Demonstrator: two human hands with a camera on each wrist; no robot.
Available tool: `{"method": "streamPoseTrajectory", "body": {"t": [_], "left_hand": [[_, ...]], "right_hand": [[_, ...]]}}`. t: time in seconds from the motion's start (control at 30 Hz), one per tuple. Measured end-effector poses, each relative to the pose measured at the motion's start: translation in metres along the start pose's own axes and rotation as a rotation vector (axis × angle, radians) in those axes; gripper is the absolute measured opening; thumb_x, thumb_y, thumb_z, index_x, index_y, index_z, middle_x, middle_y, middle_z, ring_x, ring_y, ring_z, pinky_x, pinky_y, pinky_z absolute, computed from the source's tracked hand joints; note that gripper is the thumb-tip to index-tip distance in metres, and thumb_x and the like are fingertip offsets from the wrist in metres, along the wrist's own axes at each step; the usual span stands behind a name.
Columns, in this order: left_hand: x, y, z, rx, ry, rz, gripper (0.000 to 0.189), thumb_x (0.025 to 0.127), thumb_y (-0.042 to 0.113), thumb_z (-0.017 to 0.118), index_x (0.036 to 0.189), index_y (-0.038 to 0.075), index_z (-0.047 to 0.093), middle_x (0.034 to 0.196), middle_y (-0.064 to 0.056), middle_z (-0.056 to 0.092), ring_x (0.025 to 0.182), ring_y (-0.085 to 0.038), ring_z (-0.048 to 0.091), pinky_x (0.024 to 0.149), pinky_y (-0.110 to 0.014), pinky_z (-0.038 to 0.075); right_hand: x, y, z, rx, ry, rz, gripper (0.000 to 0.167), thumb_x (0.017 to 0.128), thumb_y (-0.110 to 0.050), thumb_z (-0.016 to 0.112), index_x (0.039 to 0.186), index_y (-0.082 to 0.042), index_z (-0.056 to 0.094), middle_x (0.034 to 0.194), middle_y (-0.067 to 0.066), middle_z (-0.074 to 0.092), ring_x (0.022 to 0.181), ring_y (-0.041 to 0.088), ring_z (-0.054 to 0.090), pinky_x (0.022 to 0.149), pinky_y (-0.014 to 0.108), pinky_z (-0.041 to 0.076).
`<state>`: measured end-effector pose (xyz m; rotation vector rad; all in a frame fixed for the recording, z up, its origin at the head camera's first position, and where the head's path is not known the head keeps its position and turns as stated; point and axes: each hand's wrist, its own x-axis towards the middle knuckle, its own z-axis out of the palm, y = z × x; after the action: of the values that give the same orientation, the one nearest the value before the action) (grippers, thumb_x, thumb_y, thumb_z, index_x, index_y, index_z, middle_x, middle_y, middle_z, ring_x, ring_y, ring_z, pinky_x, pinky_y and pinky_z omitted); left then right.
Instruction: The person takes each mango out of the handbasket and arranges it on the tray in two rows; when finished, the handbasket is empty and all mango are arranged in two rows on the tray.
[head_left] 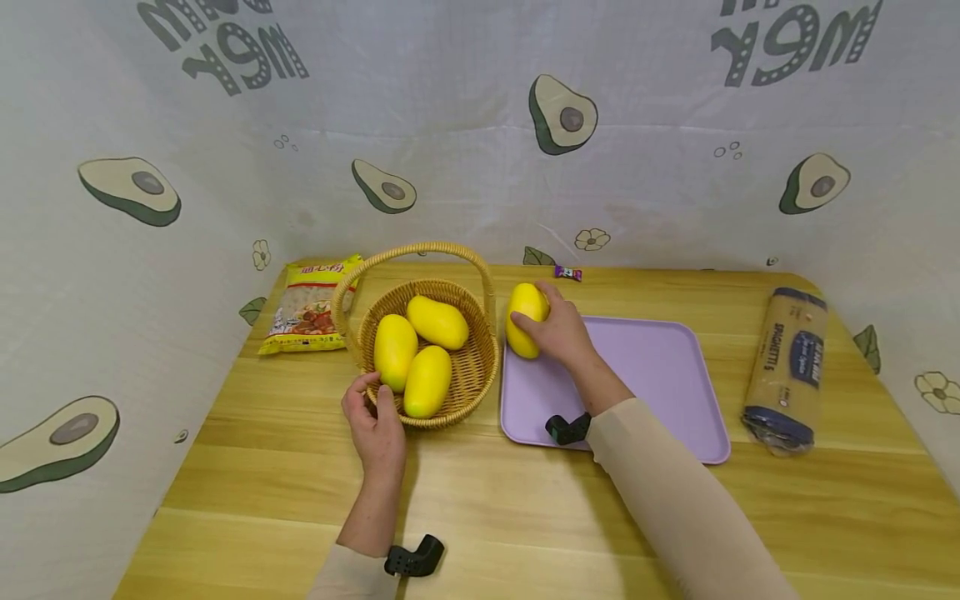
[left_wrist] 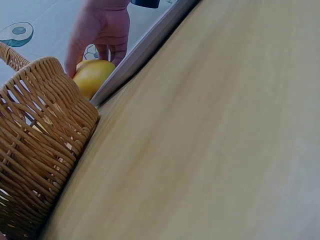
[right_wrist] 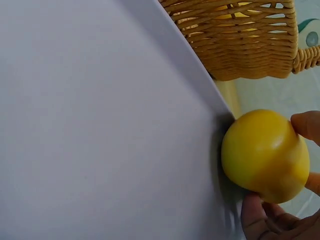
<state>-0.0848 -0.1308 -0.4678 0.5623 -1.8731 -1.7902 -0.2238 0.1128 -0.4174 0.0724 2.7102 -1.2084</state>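
Observation:
My right hand grips a yellow mango from its right side, thumb toward the front and fingers around the far end. This mango is at the left edge of a lilac tray, close to its far left corner. Left of the tray stands a wicker basket with a tall arched handle; three more mangoes lie inside. My left hand is at the basket's near left rim, fingers loosely bent and thumb pointing up. Hardly any of it shows in the left wrist view.
A yellow food packet lies behind the basket on the left. At the table's far edge is a small purple wrapped candy. A spaghetti pack lies right of the tray. A printed cloth hangs behind the table.

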Motion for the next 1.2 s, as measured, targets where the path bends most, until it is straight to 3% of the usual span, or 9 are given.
{"method": "streamPoseTrajectory", "body": {"t": [0.57, 0.8, 0.97, 1.2], "left_hand": [[-0.001, -0.001, 0.001, 0.011, 0.007, 0.011, 0.025, 0.103, 0.012, 0.049, 0.125, 0.004, 0.055, 0.128, -0.007, 0.042, 0.094, -0.016, 0.037, 0.081, -0.024, 0.033], [0.000, -0.002, 0.001, 0.002, 0.011, 0.008, 0.024, 0.102, 0.010, 0.049, 0.125, 0.004, 0.055, 0.126, -0.006, 0.042, 0.092, -0.016, 0.036, 0.079, -0.024, 0.033], [0.000, -0.003, 0.001, 0.004, 0.014, 0.015, 0.024, 0.102, 0.010, 0.049, 0.124, 0.004, 0.056, 0.126, -0.007, 0.043, 0.093, -0.016, 0.036, 0.080, -0.024, 0.032], [0.001, -0.004, 0.001, 0.003, 0.015, 0.009, 0.023, 0.103, 0.010, 0.049, 0.124, 0.004, 0.056, 0.127, -0.007, 0.043, 0.094, -0.016, 0.037, 0.081, -0.024, 0.033]], "right_hand": [[-0.003, 0.002, 0.000, -0.024, 0.013, 0.019, 0.082, 0.094, -0.049, 0.065, 0.161, -0.022, 0.026, 0.146, 0.029, 0.040, 0.119, 0.043, 0.052, 0.101, 0.058, 0.046], [-0.004, 0.003, -0.003, -0.024, 0.016, 0.024, 0.083, 0.095, -0.049, 0.064, 0.162, -0.021, 0.023, 0.147, 0.028, 0.040, 0.128, 0.043, 0.051, 0.106, 0.058, 0.044], [-0.011, -0.003, -0.013, -0.021, 0.049, -0.008, 0.085, 0.095, -0.050, 0.063, 0.163, -0.020, 0.022, 0.152, 0.027, 0.037, 0.132, 0.044, 0.050, 0.108, 0.059, 0.044], [-0.034, -0.018, -0.034, -0.059, 0.079, -0.129, 0.081, 0.096, -0.048, 0.065, 0.162, -0.023, 0.026, 0.154, 0.024, 0.036, 0.123, 0.043, 0.058, 0.095, 0.056, 0.052]]}}
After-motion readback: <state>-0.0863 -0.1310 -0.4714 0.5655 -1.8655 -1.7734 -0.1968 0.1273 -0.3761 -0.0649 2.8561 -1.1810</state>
